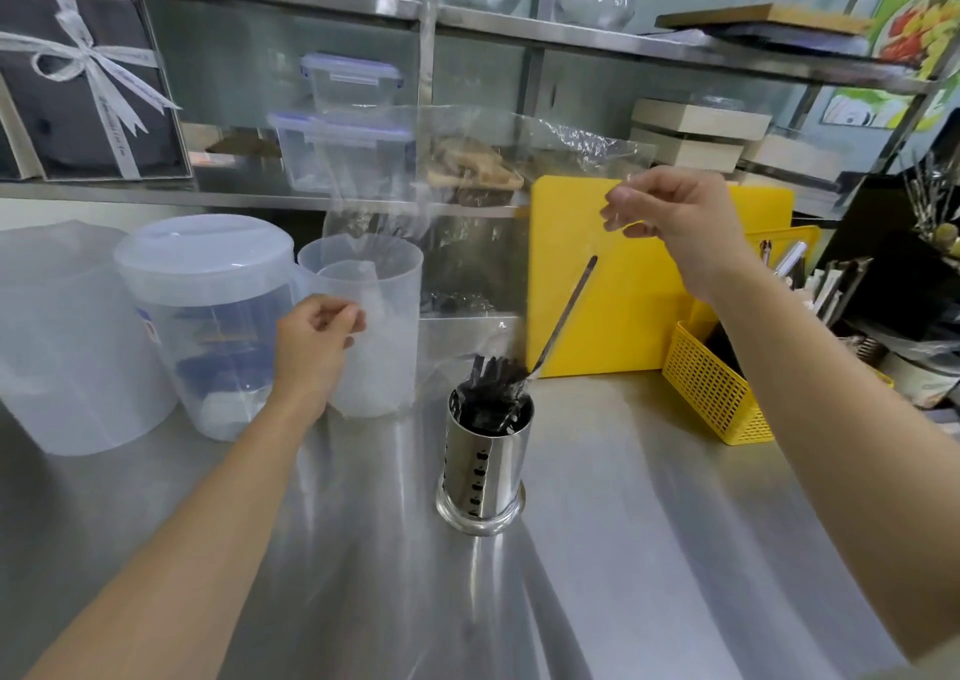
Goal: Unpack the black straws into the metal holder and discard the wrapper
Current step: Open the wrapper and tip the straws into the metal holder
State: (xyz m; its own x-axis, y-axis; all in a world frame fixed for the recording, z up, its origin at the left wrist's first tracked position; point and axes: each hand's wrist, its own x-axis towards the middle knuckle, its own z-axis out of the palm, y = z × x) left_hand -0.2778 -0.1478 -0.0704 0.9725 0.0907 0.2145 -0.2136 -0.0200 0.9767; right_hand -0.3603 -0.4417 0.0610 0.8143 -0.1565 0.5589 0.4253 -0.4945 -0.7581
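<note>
Two hands' fingers pinch clear wrapper point(467, 170) above holder point(485, 466); jugs point(208, 326) behind.

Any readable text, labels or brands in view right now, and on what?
None can be read.
Ribbon on the dark gift box: script print, too blurred.
Lidded plastic jug: small red and blue label, too small.
Green poster: pictures only, no legible words.
</note>
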